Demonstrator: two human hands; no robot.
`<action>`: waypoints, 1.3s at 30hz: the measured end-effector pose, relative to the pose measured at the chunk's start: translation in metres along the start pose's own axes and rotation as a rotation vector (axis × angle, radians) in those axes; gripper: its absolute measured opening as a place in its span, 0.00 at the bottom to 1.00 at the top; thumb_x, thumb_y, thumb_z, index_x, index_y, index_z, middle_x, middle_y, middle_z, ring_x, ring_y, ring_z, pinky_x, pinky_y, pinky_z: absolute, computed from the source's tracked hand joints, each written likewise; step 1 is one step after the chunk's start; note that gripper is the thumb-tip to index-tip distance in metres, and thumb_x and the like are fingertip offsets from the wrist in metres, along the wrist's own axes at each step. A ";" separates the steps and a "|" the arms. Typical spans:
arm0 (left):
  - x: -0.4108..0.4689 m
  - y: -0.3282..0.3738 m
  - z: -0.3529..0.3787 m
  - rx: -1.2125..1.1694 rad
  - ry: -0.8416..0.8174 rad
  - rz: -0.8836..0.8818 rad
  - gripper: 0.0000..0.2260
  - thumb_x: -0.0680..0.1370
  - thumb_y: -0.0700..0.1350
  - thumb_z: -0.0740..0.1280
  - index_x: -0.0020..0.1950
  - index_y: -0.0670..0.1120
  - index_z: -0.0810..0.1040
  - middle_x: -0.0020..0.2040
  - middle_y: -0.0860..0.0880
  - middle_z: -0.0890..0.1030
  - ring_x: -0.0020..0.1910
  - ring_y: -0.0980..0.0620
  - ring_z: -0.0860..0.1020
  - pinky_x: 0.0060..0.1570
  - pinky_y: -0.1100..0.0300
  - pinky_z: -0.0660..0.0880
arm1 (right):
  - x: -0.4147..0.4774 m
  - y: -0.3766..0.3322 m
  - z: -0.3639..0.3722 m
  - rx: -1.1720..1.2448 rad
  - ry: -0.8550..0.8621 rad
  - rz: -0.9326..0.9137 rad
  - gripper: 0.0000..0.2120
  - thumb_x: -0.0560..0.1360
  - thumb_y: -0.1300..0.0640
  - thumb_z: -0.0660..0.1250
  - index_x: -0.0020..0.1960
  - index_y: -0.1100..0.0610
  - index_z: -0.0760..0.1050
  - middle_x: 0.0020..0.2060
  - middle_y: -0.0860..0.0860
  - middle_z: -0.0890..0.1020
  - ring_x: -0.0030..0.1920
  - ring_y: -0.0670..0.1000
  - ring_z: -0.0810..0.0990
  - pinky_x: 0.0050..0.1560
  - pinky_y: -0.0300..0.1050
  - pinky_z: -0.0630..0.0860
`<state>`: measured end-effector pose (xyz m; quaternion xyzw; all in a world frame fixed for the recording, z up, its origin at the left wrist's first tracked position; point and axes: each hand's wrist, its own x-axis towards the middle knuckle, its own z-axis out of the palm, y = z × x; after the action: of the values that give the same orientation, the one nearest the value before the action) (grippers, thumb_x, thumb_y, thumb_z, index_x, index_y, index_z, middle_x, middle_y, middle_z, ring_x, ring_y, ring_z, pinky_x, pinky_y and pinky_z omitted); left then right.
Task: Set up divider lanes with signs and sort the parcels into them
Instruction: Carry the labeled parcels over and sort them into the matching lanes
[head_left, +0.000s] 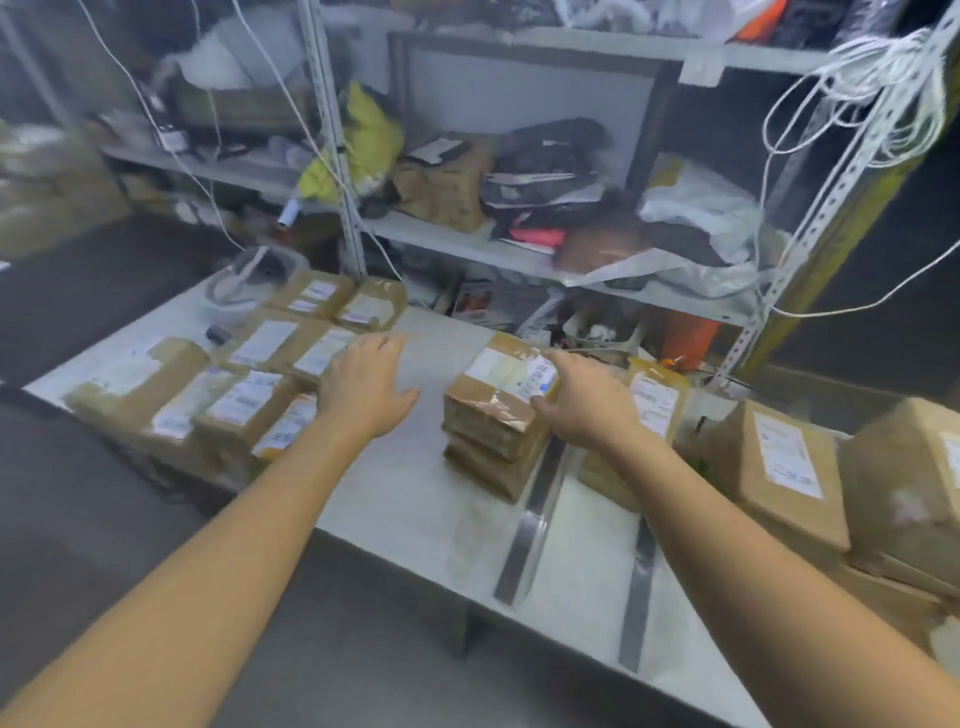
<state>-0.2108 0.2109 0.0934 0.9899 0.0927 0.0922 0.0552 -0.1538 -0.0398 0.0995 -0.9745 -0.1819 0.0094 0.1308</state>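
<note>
Bare forearms (208, 545) reach in from the bottom edge and cross the near rim of the white surface (415, 493). On the left hand (363, 389) the fingers (382, 345) are spread wide and straight and hold nothing. The palm faces down over a bare patch of surface, with the fingertips just beside the left parcels (244, 395).

The right hand (587, 408) lies against the right end of the top parcel (493, 400). Its own fingers (563, 361) run along the far right edge, and the thumb sits on the near corner by the white label. Motion blur hides whether they clamp the parcel or only touch it.

That parcel crowns a short stack (488, 467) of brown taped parcels in the middle of the surface. The right side of the stack is just beside a grey metal divider strip (535, 519), which lies flat and runs toward the near edge. A second strip (636, 587) lies to the right of the first, roughly parallel and apart from it.

The left parcels are flat, brown and white-labelled, packed close together over the left part of the surface. Just beyond the right hand there is a labelled parcel (657, 410), and larger brown boxes (779, 467) crowd the right end.

Behind the surface, metal shelving (519, 254) carries bags and packets. White cords (852, 88) hang from its right upright.
</note>
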 end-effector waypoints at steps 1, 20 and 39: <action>0.002 -0.018 -0.001 0.004 -0.002 -0.004 0.28 0.77 0.57 0.67 0.73 0.47 0.67 0.70 0.47 0.72 0.68 0.45 0.70 0.61 0.50 0.72 | 0.009 -0.018 0.006 0.006 -0.013 -0.009 0.29 0.77 0.46 0.66 0.76 0.49 0.63 0.71 0.51 0.73 0.70 0.56 0.71 0.60 0.53 0.73; 0.103 -0.249 0.013 -0.019 -0.083 -0.260 0.24 0.77 0.57 0.65 0.71 0.53 0.68 0.65 0.53 0.75 0.63 0.49 0.73 0.51 0.51 0.76 | 0.230 -0.227 0.117 0.191 -0.178 -0.187 0.28 0.78 0.45 0.65 0.75 0.50 0.63 0.69 0.52 0.74 0.68 0.56 0.72 0.57 0.51 0.74; 0.237 -0.320 0.123 -0.762 -0.586 -0.307 0.19 0.76 0.50 0.69 0.65 0.46 0.76 0.63 0.49 0.79 0.61 0.48 0.77 0.58 0.56 0.75 | 0.303 -0.268 0.219 0.480 -0.177 0.460 0.31 0.76 0.52 0.70 0.76 0.57 0.64 0.71 0.55 0.73 0.70 0.57 0.72 0.67 0.52 0.71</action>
<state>-0.0134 0.5585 -0.0267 0.8587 0.1775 -0.1714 0.4492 0.0203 0.3650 -0.0340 -0.9268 0.0392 0.1657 0.3346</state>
